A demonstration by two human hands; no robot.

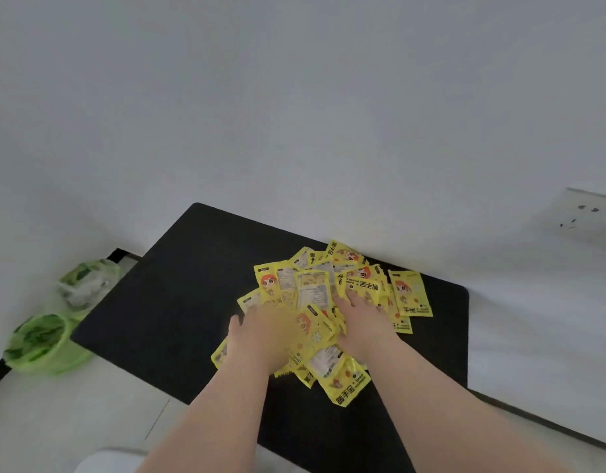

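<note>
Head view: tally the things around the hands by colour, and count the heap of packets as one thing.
Yellow: 1 heap of packets, overlapped too much to count singly
Green: 2 bags
Black: 1 mat
Total: 4

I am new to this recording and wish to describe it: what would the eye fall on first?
The bright pile of yellow packets stands out at once on the black mat, close to the wall. Both hands lie on it: the left hand, blurred, on its near left part, the right hand toward its right. Left of the mat sit green plastic bags.
</note>
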